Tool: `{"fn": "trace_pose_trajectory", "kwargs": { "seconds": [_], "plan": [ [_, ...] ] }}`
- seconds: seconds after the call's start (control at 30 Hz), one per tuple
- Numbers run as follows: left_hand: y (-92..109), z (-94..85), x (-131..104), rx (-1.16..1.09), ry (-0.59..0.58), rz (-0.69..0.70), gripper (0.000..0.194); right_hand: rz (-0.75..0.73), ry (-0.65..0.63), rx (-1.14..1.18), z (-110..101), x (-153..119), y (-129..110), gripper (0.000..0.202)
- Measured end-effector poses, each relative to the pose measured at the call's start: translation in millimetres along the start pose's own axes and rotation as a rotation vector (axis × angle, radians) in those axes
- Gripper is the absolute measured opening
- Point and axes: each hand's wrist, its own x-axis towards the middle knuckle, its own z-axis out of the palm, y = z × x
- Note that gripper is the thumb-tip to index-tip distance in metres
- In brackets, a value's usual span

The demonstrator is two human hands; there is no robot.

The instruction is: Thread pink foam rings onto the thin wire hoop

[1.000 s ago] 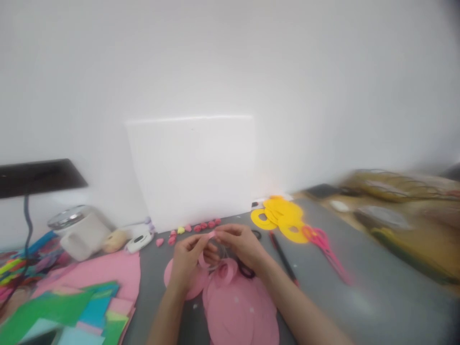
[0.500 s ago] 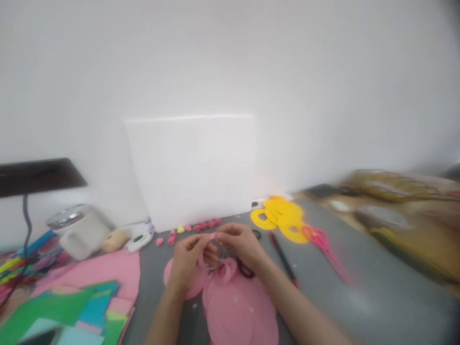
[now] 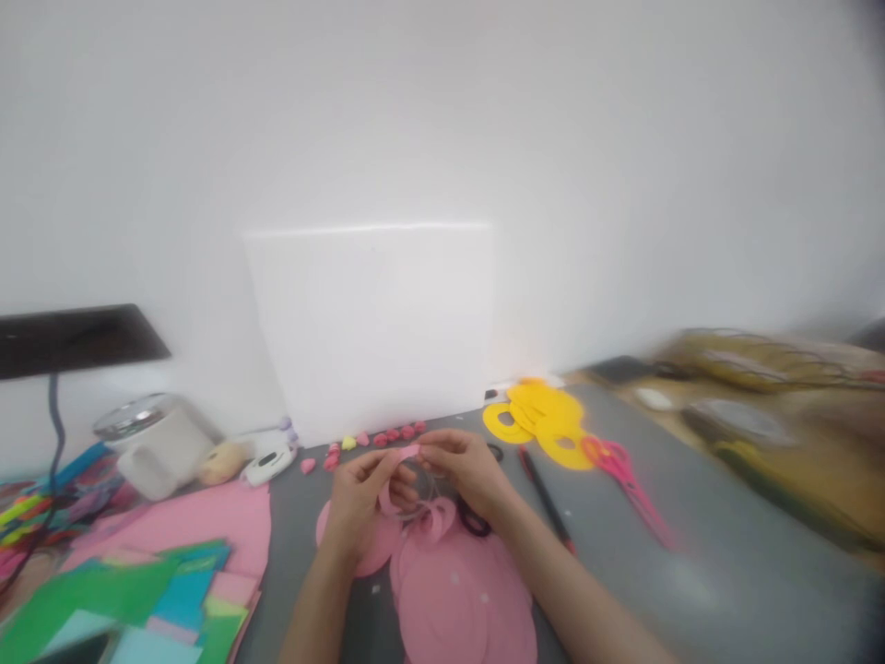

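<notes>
My left hand (image 3: 360, 493) and my right hand (image 3: 465, 468) meet over the middle of the grey table, fingertips pinched on a curled pink paper strip (image 3: 409, 453). The strip bends down in a curve between the hands. Under them lies a looped pink paper piece (image 3: 437, 518), beside thin pale strands that I cannot identify. A stack of pink paper circles (image 3: 449, 599) sits nearest me, and another pink circle (image 3: 377, 544) is partly hidden by my left hand. Dark scissor handles (image 3: 474, 519) show beneath my right wrist.
Yellow paper rings (image 3: 543, 415), pink scissors (image 3: 632, 489) and a black pencil (image 3: 546, 498) lie to the right. Small heart-shaped pieces (image 3: 391, 435) line the back near a white board (image 3: 377, 323). Coloured sheets (image 3: 124, 590) and a white mug (image 3: 152, 452) stand left.
Both hands stay almost in place, still pinching the strip. A little more of the pink strip shows between the fingertips, and the looped piece below has shifted slightly.
</notes>
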Motion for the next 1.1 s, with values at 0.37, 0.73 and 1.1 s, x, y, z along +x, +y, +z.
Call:
{"fn": "trace_pose_trajectory", "kwargs": {
  "seconds": [0.37,0.73,1.1],
  "plan": [
    [-0.4,-1.4,0.3,-0.057,-0.008,-0.009,0.029,0.005,0.008,0.011,0.2,-0.1,-0.7,0.026],
    [0.6,-2.9,-0.2,-0.025,0.005,-0.004,0.03,0.007,-0.001,0.017,-1.8,0.8,0.6,0.029],
    [0.2,0.0,-2.4,-0.012,-0.034,-0.009,0.025,-0.016,-0.031,0.011,-3.9,1.3,2.3,0.023]
  ]
}}
